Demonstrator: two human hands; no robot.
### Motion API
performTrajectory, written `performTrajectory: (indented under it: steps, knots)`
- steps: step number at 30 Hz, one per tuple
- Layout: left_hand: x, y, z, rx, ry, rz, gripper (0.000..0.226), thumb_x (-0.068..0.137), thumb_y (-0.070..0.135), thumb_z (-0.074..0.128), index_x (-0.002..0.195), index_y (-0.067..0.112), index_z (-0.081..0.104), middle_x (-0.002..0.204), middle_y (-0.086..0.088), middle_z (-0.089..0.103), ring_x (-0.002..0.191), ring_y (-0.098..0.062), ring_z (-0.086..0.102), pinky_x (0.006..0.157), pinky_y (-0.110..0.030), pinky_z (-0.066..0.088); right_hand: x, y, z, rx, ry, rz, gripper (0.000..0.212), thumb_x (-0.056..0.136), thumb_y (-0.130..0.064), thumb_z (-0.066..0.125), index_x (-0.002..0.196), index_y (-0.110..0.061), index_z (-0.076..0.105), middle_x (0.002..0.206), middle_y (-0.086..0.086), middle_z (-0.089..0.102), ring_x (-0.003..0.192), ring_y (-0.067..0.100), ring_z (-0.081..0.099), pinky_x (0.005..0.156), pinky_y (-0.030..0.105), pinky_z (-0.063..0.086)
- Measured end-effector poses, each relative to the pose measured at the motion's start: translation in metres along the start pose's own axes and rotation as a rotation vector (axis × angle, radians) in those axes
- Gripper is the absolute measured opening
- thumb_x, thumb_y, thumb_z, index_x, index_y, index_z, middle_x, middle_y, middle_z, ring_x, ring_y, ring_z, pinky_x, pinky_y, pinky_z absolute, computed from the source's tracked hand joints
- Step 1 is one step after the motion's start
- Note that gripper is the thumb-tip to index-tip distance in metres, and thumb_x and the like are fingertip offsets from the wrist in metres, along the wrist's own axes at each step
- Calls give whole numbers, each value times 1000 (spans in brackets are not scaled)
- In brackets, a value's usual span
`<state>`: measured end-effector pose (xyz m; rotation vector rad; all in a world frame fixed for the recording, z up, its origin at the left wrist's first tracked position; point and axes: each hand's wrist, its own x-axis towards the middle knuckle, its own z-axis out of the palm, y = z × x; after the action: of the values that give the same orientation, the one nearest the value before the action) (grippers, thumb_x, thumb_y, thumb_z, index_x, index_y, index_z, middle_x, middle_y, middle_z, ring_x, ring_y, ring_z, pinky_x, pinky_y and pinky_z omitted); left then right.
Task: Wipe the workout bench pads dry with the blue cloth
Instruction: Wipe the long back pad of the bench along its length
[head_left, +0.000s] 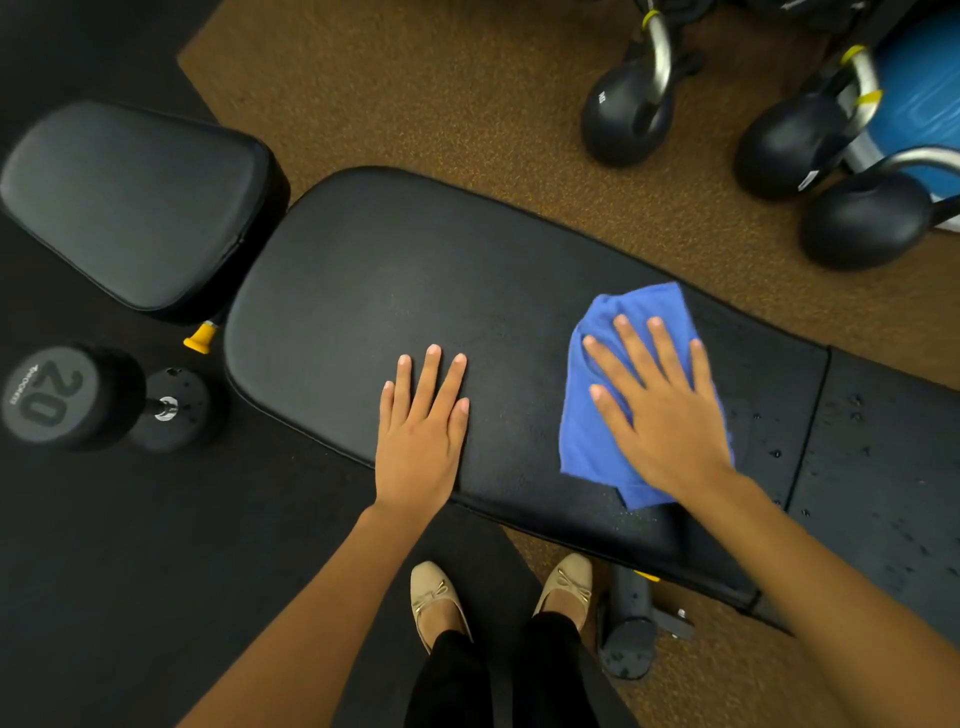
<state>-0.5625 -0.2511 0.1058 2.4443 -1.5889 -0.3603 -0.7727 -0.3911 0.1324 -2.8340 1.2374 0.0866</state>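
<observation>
The person stands close against the near edge of the long pad (389, 291), beige flat shoes (434, 597) on the floor beneath it, both arms reaching down onto it. The right hand (670, 415) lies flat on the blue cloth (589, 441), its fingers (631, 343) straight and spread, pressing the cloth down rather than gripping it. The cloth is bunched and folded under the palm and sits on the right-hand part of the long pad, short of the seam. The left hand (421, 441) rests palm down on the bare pad surface, well apart from the cloth; its fingers are straight, close together and hold nothing. Water droplets (774, 452) bead on the strip of pad between the cloth and the seam, and more are scattered over the end pad (883, 467) beyond the seam on the right. The stretch of long pad left of the cloth looks dull and matte, with no beads that I can make out. At the far left a smaller pad (130, 202) stands tilted, with a yellow knob (200, 338) just below it. A dumbbell (78, 397) marked 20 lies on the black mat (156, 545) near that end. Beyond the pad, on brown carpet (441, 93), stand three black kettlebells (628, 114) with a blue ball (924, 88) behind them.
</observation>
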Motion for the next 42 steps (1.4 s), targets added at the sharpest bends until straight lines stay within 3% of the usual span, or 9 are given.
performTrajectory:
  steps: [5, 8, 13, 18, 22, 26, 29, 37, 42]
  knots:
    - [-1, 2, 0, -2, 10, -13, 52, 102, 42, 9, 148, 23, 23, 154, -4, 25, 143, -30, 13, 113, -45, 15, 47, -37, 6, 59, -13, 183, 56, 96, -44, 20, 147, -25, 35, 156, 6, 29, 143, 39, 21, 113, 59, 7]
    - [-1, 2, 0, 4, 16, -18, 52, 102, 42, 10, 146, 22, 28, 153, -5, 28, 142, -30, 17, 111, -46, 20, 49, -66, 7, 19, -23, -7, 54, 98, -42, 20, 146, -24, 37, 155, 5, 32, 143, 37, 24, 113, 60, 18]
    - [-2, 0, -2, -3, -1, -12, 52, 102, 43, 10, 147, 24, 24, 154, -3, 24, 143, -28, 12, 113, -45, 18, 24, -38, 5, 43, -11, -185, 51, 100, -43, 25, 148, -30, 34, 156, 2, 30, 144, 33, 24, 113, 56, 18]
    - [-2, 2, -2, 15, -19, -24, 51, 102, 43, 11, 148, 25, 20, 155, -1, 19, 144, -26, 8, 114, -43, 13, 56, 8, -1, 3, -12, 49, 55, 98, -45, 19, 148, -26, 36, 156, 5, 28, 144, 36, 23, 112, 58, 13]
    - [-2, 4, -2, 13, -27, -37, 51, 102, 43, 9, 148, 25, 22, 155, -1, 21, 144, -27, 9, 114, -43, 14, 88, -13, 0, 52, -91, 249, 55, 101, -44, 15, 153, -29, 7, 162, 2, 1, 147, 34, -3, 116, 56, -5]
    - [-2, 3, -3, 13, -22, -27, 50, 102, 43, 10, 148, 26, 21, 155, 1, 19, 144, -25, 8, 115, -39, 9, 77, -25, 2, 25, -25, 52, 56, 99, -43, 18, 148, -23, 34, 156, 5, 29, 144, 38, 21, 115, 58, 12]
    - [-2, 1, -2, 19, -25, -26, 51, 102, 44, 10, 149, 26, 18, 156, 2, 15, 144, -23, 4, 115, -35, 2, 55, 0, 3, -12, -11, -60, 54, 99, -43, 23, 148, -24, 36, 155, 6, 31, 143, 36, 25, 115, 55, 16]
    - [-3, 3, -2, 32, -23, -36, 49, 102, 41, 13, 149, 26, 15, 156, 1, 15, 145, -25, 4, 115, -41, 9, 75, 22, -7, 45, -25, 265, 60, 96, -45, 13, 149, -23, 30, 156, 10, 28, 140, 42, 24, 112, 58, 16]
    - [-3, 2, -1, 50, -46, -32, 50, 102, 43, 9, 150, 28, 12, 156, 2, 12, 145, -23, 1, 115, -40, 6, 101, 25, -12, 31, -69, 161, 64, 92, -48, 12, 146, -23, 36, 139, 15, 47, 112, 41, 50, 95, 51, 35]
